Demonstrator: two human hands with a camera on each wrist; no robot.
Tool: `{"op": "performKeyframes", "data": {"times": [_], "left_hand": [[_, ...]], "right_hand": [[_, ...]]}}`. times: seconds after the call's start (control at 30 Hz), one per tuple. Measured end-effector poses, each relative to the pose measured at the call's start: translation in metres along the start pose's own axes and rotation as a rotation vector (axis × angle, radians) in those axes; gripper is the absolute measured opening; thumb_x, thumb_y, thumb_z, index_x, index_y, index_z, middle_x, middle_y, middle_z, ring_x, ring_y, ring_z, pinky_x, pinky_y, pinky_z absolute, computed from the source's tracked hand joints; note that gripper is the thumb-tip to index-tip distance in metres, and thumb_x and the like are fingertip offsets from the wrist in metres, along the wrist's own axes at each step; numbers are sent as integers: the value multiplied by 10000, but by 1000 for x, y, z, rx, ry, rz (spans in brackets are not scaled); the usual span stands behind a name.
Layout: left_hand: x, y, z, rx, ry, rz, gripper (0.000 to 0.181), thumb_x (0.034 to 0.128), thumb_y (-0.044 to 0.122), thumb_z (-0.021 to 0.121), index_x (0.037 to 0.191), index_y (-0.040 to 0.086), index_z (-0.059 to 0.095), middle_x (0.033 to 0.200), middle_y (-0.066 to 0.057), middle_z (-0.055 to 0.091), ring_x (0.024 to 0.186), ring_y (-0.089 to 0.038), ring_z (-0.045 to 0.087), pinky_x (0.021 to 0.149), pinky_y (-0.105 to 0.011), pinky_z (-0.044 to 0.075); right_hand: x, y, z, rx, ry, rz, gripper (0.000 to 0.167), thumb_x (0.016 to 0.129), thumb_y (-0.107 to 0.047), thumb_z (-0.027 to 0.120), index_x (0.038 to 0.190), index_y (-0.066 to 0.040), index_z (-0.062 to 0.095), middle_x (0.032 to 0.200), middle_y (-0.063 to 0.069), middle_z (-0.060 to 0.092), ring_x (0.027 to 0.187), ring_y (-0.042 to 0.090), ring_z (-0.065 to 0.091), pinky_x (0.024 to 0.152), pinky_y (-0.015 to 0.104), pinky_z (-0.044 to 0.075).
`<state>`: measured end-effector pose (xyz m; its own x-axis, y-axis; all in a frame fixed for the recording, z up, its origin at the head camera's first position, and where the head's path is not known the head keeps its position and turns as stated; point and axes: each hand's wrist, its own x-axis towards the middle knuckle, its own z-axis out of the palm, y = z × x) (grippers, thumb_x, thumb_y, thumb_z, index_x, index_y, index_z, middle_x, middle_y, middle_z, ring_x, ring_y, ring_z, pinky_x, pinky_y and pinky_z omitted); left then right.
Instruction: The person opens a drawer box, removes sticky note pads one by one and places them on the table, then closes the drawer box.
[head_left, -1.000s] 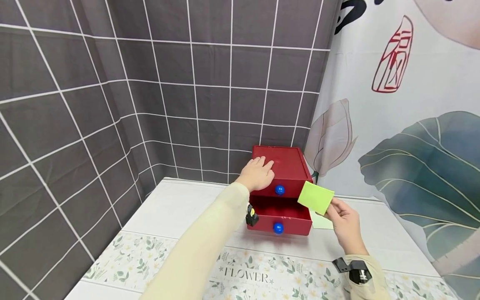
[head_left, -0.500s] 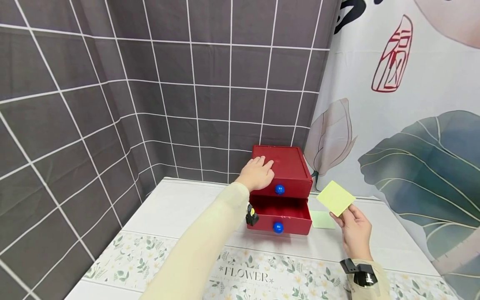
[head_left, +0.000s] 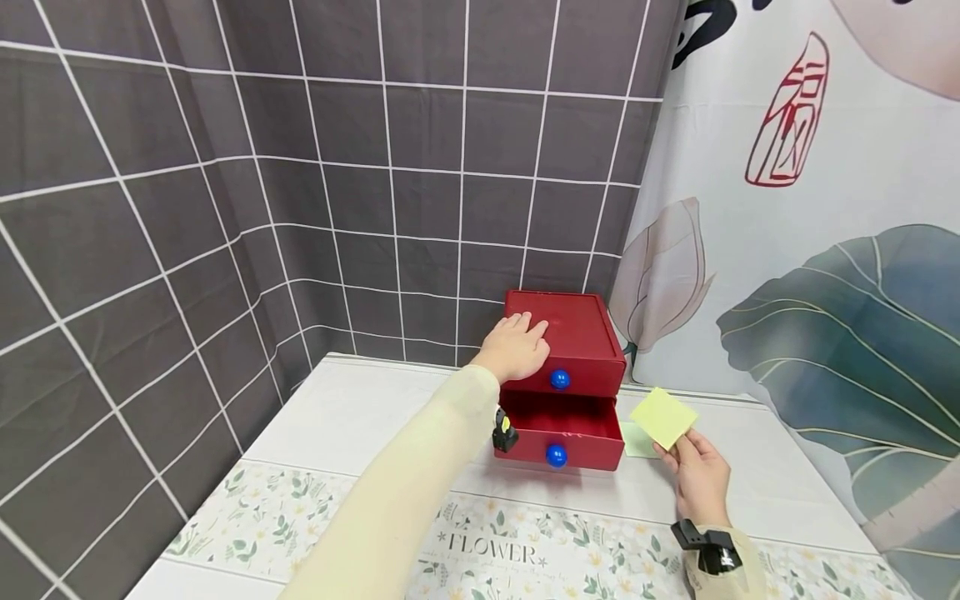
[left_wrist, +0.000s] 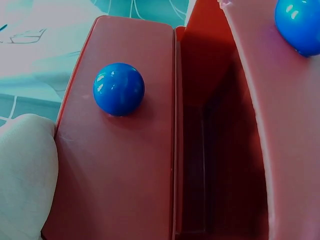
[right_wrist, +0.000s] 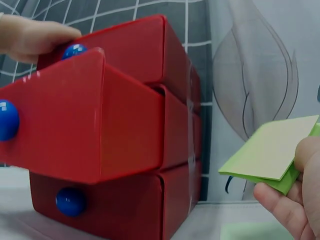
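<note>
My left hand (head_left: 514,347) rests with its fingers extended on top of a small red drawer unit (head_left: 577,321). In the left wrist view, part of that hand (left_wrist: 25,175) lies along the unit's edge. The middle drawer (right_wrist: 55,127) is pulled out, with a blue knob (head_left: 556,455) on its front. No contents show in the visible part of its inside. Right of the unit, my right hand (head_left: 703,477) pinches sticky notes (head_left: 663,418) by a corner, above the table. The right wrist view shows a pale yellow layer over a bright green one.
A pale green paper square (head_left: 636,440) lies on the table just right of the drawer unit, partly covered by the held notes. The bottom drawer (right_wrist: 112,207) is closed. A dark gridded cloth (head_left: 420,208) hangs behind, a printed curtain (head_left: 810,333) at the right.
My right hand has turned the sticky notes from their bright green side to the pale yellow one. They shifted right from the drawer, then slightly back left and down. My left hand stays put.
</note>
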<state>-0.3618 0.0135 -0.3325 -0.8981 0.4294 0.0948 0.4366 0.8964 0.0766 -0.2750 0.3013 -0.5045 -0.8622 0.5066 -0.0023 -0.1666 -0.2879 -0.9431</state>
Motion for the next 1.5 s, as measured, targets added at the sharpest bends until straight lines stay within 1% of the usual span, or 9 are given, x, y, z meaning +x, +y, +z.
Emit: {"op": "performKeyframes", "data": {"times": [0.17, 0.37, 0.43, 0.87, 1.2, 1.3, 1.37, 1.43, 1.5], "left_hand": [[0, 0, 1, -7, -1, -3, 597, 1034, 392, 289, 1602, 214, 324, 1662, -93, 259, 1537, -276, 205, 1259, -384, 113], [1, 0, 1, -8, 2, 4, 593, 1037, 391, 295, 1601, 210, 327, 1660, -96, 264, 1535, -279, 211, 1258, -391, 118], [1, 0, 1, -6, 0, 4, 593, 1039, 392, 297, 1602, 210, 325, 1661, -95, 263, 1536, -278, 210, 1259, -390, 116], [-1, -1, -1, 0, 1, 6, 591, 1039, 385, 299, 1601, 204, 327, 1659, -99, 267, 1536, -275, 214, 1258, -387, 120], [1, -2, 1, 3, 6, 16, 592, 1039, 389, 303, 1600, 203, 330, 1657, -102, 271, 1533, -279, 219, 1257, -396, 127], [0, -1, 1, 2, 9, 18, 590, 1040, 387, 301, 1598, 199, 334, 1655, -105, 275, 1532, -281, 223, 1257, -396, 129], [0, -1, 0, 2, 12, 20, 590, 1040, 387, 300, 1597, 197, 338, 1654, -108, 277, 1531, -283, 226, 1257, -394, 130], [0, -1, 0, 3, 13, 21, 590, 1038, 386, 303, 1596, 197, 340, 1653, -108, 279, 1530, -281, 229, 1257, -390, 132], [-1, -1, 0, 5, 16, 21, 588, 1038, 384, 304, 1595, 197, 344, 1652, -109, 283, 1528, -281, 234, 1256, -388, 134]], "right_hand": [[-2, 8, -2, -115, 6, 60, 497, 1042, -157, 535, 1468, 81, 446, 977, -125, 698, 886, -12, 698, 813, 221, 580], [-3, 18, -3, -223, 9, 106, 509, 1067, -217, 477, 1492, 59, 427, 1370, 167, 554, 914, -48, 673, 860, 224, 567], [-3, 19, -3, -238, 6, 116, 516, 1072, -232, 465, 1499, 54, 417, 1436, 218, 496, 915, -56, 667, 868, 225, 565], [1, 22, -5, -315, -52, 132, 559, 1089, -219, 387, 1555, 69, 277, 1517, 297, 400, 838, -112, 627, 854, 191, 558], [-1, 22, -4, -320, -43, 99, 631, 1052, -166, 394, 1599, 22, 143, 1493, 343, 393, 775, -22, 672, 778, 183, 577], [-3, 24, -3, -384, -31, 66, 661, 1024, -120, 447, 1598, 25, 154, 1469, 374, 415, 737, -37, 662, 727, 162, 576], [-5, 24, -2, -492, -10, 18, 663, 1004, -114, 482, 1587, 34, 205, 1421, 375, 477, 748, 5, 682, 694, 152, 570], [-8, 23, 0, -631, 19, -39, 648, 989, -124, 504, 1567, 47, 268, 1377, 352, 535, 854, 124, 730, 765, 229, 589], [-11, 22, 1, -749, 39, -97, 627, 978, -138, 515, 1539, 69, 326, 1345, 322, 574, 1030, 285, 723, 896, 338, 573]]}}
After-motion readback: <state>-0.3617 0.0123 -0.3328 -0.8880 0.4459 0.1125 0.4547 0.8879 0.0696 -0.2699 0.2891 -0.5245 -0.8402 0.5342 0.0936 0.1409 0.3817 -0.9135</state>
